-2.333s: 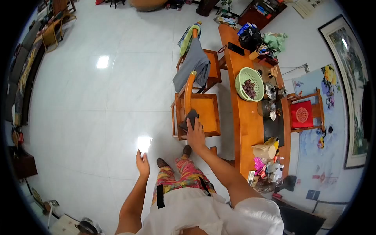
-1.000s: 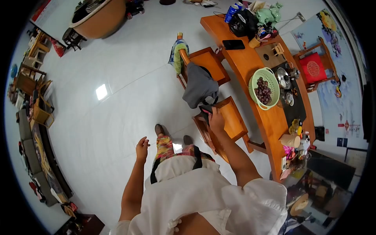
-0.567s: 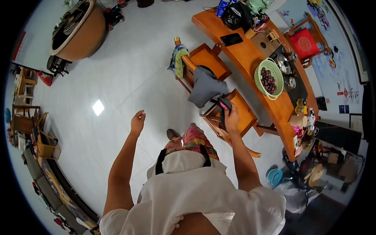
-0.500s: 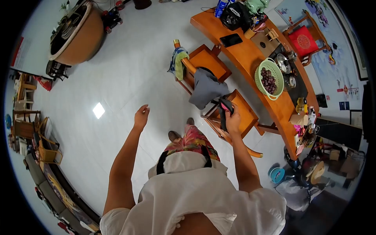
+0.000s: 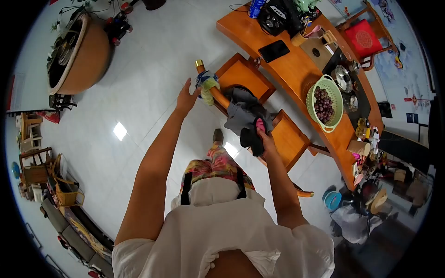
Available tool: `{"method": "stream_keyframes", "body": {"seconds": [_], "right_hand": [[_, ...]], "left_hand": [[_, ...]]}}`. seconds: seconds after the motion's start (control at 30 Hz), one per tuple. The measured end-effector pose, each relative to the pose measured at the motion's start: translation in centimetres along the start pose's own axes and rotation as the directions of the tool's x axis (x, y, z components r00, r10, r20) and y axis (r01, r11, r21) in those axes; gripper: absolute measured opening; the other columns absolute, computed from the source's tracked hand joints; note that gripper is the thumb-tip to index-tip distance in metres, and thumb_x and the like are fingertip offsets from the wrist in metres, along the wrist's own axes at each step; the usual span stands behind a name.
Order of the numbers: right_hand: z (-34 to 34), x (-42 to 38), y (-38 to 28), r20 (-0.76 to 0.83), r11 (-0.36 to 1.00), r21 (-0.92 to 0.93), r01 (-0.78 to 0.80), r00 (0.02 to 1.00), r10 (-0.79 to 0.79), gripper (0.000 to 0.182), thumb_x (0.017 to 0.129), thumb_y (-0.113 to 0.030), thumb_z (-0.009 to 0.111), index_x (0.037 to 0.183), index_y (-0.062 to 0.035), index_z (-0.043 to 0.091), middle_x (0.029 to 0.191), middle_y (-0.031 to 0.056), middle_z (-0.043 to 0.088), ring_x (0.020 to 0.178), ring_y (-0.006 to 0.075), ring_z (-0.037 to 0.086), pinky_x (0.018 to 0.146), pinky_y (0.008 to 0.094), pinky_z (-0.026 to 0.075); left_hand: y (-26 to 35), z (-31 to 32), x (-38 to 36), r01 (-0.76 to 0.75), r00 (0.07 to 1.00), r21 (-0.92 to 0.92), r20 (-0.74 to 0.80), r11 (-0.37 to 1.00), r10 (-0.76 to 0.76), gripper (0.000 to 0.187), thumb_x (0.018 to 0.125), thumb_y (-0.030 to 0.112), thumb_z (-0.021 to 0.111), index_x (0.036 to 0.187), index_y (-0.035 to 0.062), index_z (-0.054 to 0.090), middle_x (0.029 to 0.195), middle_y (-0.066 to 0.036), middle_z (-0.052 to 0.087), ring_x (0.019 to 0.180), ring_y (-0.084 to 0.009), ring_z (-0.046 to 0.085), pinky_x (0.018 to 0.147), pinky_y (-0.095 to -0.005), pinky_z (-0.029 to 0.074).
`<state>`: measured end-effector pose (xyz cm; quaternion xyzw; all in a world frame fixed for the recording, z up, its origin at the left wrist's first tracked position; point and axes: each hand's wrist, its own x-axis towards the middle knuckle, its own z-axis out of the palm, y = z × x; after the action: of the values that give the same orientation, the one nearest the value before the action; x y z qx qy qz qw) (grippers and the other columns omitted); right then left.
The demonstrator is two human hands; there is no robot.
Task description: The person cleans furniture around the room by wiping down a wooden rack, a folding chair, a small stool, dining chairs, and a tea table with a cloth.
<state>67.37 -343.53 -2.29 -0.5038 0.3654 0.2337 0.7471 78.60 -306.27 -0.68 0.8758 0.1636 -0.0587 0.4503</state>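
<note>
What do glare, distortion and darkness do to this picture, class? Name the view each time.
Head view: bright glare patches on the floor; head view: black corners, with the sofa looking bent near the rim; head view: the dark bundle in the right hand shows little detail.

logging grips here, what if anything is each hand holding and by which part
The right hand holds a black item by its edge, near its pink part. The left hand is open beside the draped cloth, holding nothing.
</note>
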Motion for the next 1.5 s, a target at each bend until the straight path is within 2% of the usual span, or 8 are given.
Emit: {"method": "stream_keyframes", "body": {"seconds": [0.23, 0.4, 0.5, 0.77, 1.03, 1.2, 1.33, 1.5], "right_hand": [[0.3, 0.6, 0.8, -0.013, 0.999, -0.032, -0.016, 1.0, 0.015, 0.065, 0.08, -0.026, 0.077, 0.134, -0.004, 0.048, 0.118, 0.0093, 0.061, 0.106, 0.0222, 0.061, 0.089, 0.0345, 0.053], [2.4, -2.6, -2.8, -0.005, 1.0, 0.015, -0.026, 1.0, 0.026, 0.051, 0.081, -0.027, 0.072, 0.124, -0.0035, 0.058, 0.107, 0.008, 0.066, 0.093, 0.0206, 0.066, 0.084, 0.0326, 0.054], [4.3, -4.1, -4.8, 0.068, 0.991, 0.081, -0.102, 0.993, 0.096, 0.053, 0.08, -0.028, 0.072, 0.125, -0.0029, 0.057, 0.112, 0.0091, 0.066, 0.094, 0.0214, 0.066, 0.083, 0.0323, 0.054], [11.8, -7.4, -6.3, 0.38, 0.973, -0.164, 0.163, 0.921, -0.091, 0.043, 0.082, -0.02, 0.071, 0.12, -0.0033, 0.063, 0.105, 0.0029, 0.066, 0.093, 0.0137, 0.063, 0.085, 0.0262, 0.051], [14.7, -9.1, -6.7, 0.516, 0.933, -0.209, 0.293, 0.843, -0.149, 0.036, 0.083, -0.02, 0.068, 0.115, -0.0036, 0.062, 0.101, 0.0013, 0.064, 0.091, 0.0112, 0.059, 0.085, 0.0264, 0.048], [14.8, -8.9, -6.4, 0.589, 0.894, -0.287, 0.345, 0.799, -0.119, 0.045, 0.083, -0.024, 0.068, 0.121, -0.0025, 0.059, 0.105, 0.0061, 0.066, 0.093, 0.0137, 0.061, 0.085, 0.0273, 0.048], [12.6, -7.9, -5.2, 0.573, 0.545, -0.547, 0.636, 0.759, -0.309, 0.061, 0.08, -0.025, 0.068, 0.136, -0.0054, 0.052, 0.11, 0.0223, 0.066, 0.097, 0.0306, 0.066, 0.088, 0.0355, 0.049], [9.8, -9.1, -5.2, 0.476, 0.561, -0.577, 0.594, 0.803, -0.36, 0.069, 0.083, -0.026, 0.067, 0.147, -0.0138, 0.043, 0.112, 0.0232, 0.067, 0.102, 0.0336, 0.067, 0.09, 0.0375, 0.05]], "left_hand": [[-0.5, 4.2, 3.9, 0.026, 0.982, -0.212, 0.187, 0.977, 0.014, 0.096, 0.087, 0.03, 0.075, 0.159, 0.0116, 0.014, 0.145, -0.018, 0.046, 0.126, -0.025, 0.051, 0.105, -0.0354, 0.043], [1.3, 6.5, -0.7, 0.259, 0.956, -0.398, 0.236, 0.88, -0.175, 0.071, 0.086, 0.021, 0.073, 0.146, 0.0043, 0.038, 0.124, -0.011, 0.062, 0.109, -0.0216, 0.061, 0.093, -0.0351, 0.049], [1.5, 7.5, -3.5, 0.551, 0.758, -0.453, 0.622, 0.701, -0.194, 0.052, 0.088, 0.028, 0.071, 0.131, 0.0029, 0.056, 0.117, -0.008, 0.065, 0.103, -0.0197, 0.063, 0.09, -0.0336, 0.05], [7.4, 4.6, -6.8, 0.735, 0.559, -0.496, 0.829, 0.463, 0.001, 0.072, 0.095, 0.058, 0.055, 0.14, 0.0017, 0.049, 0.135, -0.01, 0.057, 0.123, -0.0196, 0.053, 0.106, -0.0345, 0.039], [10.4, 1.8, -4.5, 0.76, 0.288, -0.237, 0.957, 0.605, 0.014, 0.06, 0.09, 0.052, 0.067, 0.122, 0.0016, 0.063, 0.113, -0.009, 0.069, 0.105, -0.0157, 0.064, 0.091, -0.0319, 0.051], [7.3, 4.8, -1.7, 0.752, 0.371, -0.325, 0.928, 0.573, 0.039, 0.051, 0.085, 0.013, 0.07, 0.13, -0.0033, 0.054, 0.119, -0.013, 0.066, 0.101, -0.0241, 0.067, 0.094, -0.0359, 0.053], [10.7, 4.3, -1.5, 0.617, 0.671, -0.602, 0.739, 0.507, 0.061, 0.044, 0.081, 0.007, 0.065, 0.123, -0.0036, 0.058, 0.112, -0.013, 0.068, 0.097, -0.024, 0.068, 0.088, -0.0374, 0.056], [13.3, -2.3, -1.8, 0.622, 0.711, -0.652, 0.702, 0.434, 0.035, 0.027, 0.084, 0.008, 0.061, 0.108, -0.005, 0.063, 0.1, -0.015, 0.07, 0.085, -0.0259, 0.071, 0.08, -0.0364, 0.059]]}}
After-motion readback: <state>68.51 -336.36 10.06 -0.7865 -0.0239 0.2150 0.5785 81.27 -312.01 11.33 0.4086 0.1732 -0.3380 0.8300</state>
